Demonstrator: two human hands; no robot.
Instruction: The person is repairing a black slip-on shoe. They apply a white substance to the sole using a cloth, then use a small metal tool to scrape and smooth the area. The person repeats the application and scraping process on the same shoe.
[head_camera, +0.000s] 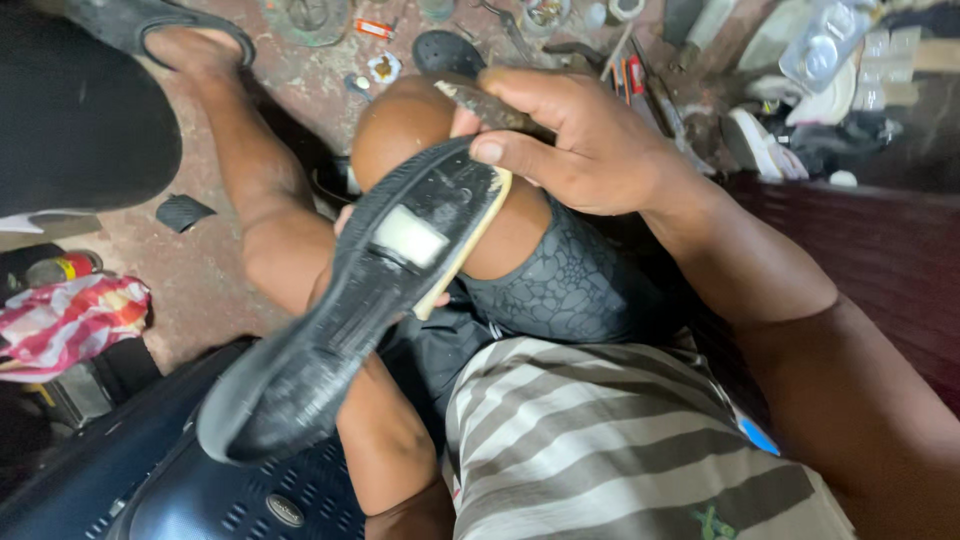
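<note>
- Head view: a black rubber shoe sole with a pale cream inner layer (370, 300) is seen lying slantwise across the raised knee (420, 125), its long axis running from the lower left, near the viewer, up to the upper right.
- The upper end of the sole is met by the right hand (575, 140), which is closed around a dark, worn stick-like tool (495, 108); the thumb is pressed on the sole's upper edge, so this hand is the nearer one to that end.
- The left hand (345, 225) is almost wholly hidden beneath the sole; only fingertips are glimpsed at its edges, so the sole seems to be propped from below, but how far the hand is closed cannot be told.
- The sole is shown tread upward: ribbed black rubber, a pale rectangular patch (408, 237) at mid-length, the cream layer peeling into view along the right edge, and the near toe blurred.
- Around the knee, a reddish concrete floor (215, 290) strewn with small tools and scraps is seen, and a red and white cloth (65, 320) lies at the left.
</note>
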